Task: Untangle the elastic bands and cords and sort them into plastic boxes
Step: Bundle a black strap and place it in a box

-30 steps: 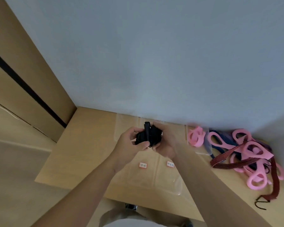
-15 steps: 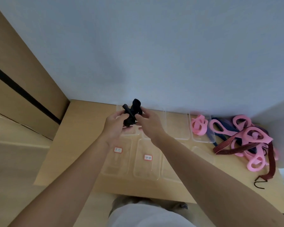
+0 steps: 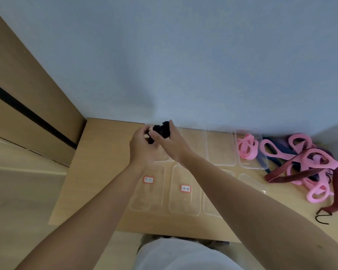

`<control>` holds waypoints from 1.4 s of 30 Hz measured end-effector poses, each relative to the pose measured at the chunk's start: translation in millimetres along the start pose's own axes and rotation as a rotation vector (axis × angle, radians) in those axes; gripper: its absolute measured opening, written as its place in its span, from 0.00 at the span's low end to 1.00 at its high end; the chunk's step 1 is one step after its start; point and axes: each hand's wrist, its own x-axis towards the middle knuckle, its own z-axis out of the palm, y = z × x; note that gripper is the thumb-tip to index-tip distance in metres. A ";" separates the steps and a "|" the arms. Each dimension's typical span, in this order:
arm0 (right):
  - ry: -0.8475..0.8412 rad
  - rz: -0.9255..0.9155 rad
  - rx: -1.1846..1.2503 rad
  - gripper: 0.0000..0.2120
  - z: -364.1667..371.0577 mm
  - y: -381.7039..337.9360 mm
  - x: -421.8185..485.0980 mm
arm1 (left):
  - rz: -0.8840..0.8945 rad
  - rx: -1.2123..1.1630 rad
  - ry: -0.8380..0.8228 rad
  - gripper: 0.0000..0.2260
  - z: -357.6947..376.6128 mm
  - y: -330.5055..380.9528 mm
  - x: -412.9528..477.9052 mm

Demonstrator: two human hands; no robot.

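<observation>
Closest to me, the near row of clear boxes sits along the front of the desk. Two of them carry small red-edged labels that I cannot read from here. That is my first worry: if I go by position and not by label, this piece lands in the wrong box.

Beyond them, my left hand and right hand are close together. Both pinch the black bundle, held in the air over the far-left box of the back row. It looks wadded rather than loose, so I judge it is not fully untangled. If I tug too hard, a knot could tighten, or the elastic could snap out of my fingers and spring off the desk. Dropping it now would only move the tangle into a box.

Farther right, a pink band lies in the last back-row box. Past that, the heap of pink bands and cords lies knotted by the wall, with a dark red hooked cord trailing toward the desk edge. That hook could snag and drag the whole heap when I pull the next piece.
</observation>
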 end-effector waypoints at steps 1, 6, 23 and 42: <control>-0.010 0.011 0.012 0.22 1.0 1.3 1.7 | 0.044 0.064 0.021 0.18 -0.2 -2.6 0.5; 0.051 0.137 0.169 0.12 -0.4 12.2 17.0 | 0.132 0.186 -0.091 0.17 0.1 -11.9 3.7; -0.081 0.267 -0.155 0.24 4.2 31.0 67.4 | 0.117 0.467 -0.171 0.20 23.4 -33.4 41.8; -0.092 -0.303 -1.035 0.19 26.8 58.9 59.8 | 0.214 0.899 -0.234 0.15 29.3 -37.8 64.3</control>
